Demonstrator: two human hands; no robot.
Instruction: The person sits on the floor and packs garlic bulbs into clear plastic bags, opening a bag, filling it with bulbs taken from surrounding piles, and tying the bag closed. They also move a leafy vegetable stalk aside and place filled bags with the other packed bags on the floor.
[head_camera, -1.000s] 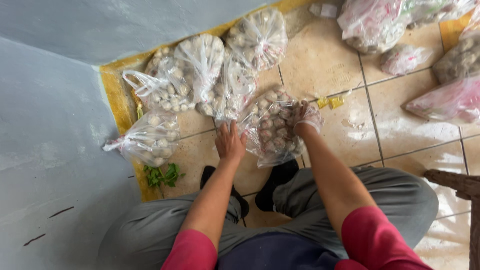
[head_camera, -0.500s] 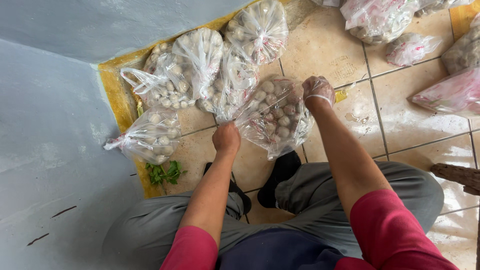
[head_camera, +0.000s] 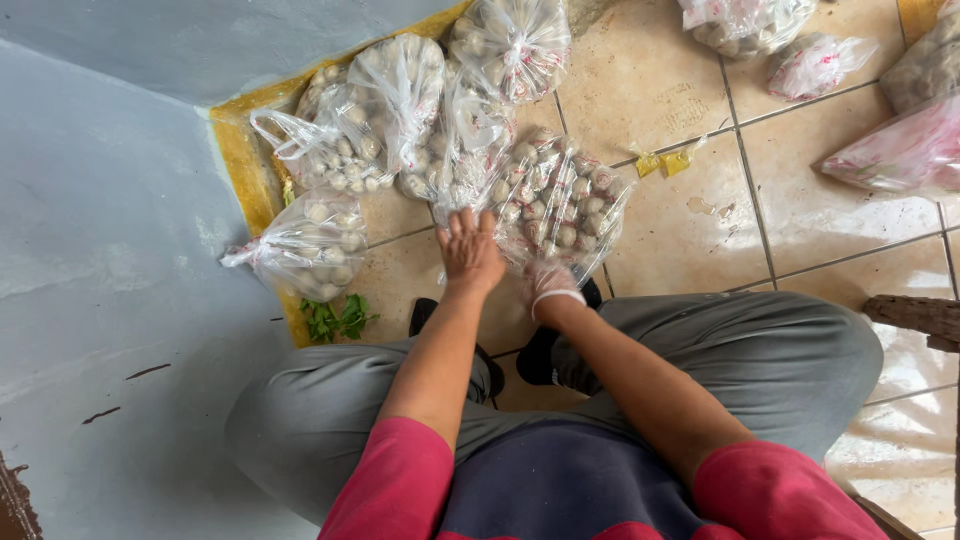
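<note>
The left hand (head_camera: 470, 250) is lying flat with its fingers stretched out and close together, pressing on the near edge of the clear bag of small round pieces (head_camera: 560, 205). The right hand (head_camera: 545, 285), in a thin glove, is curled closed on the lower corner of the same bag. The bag is resting on the tiled floor (head_camera: 820, 220), just in front of the person's knees. Half a second ago the right hand was holding the bag up by its far top; now it is sitting low, beside the left hand. Behind the bag, more filled bags (head_camera: 390, 90) are lying touching one another, and a yellow scrap (head_camera: 665, 160) is lying to the bag's right.
</note>
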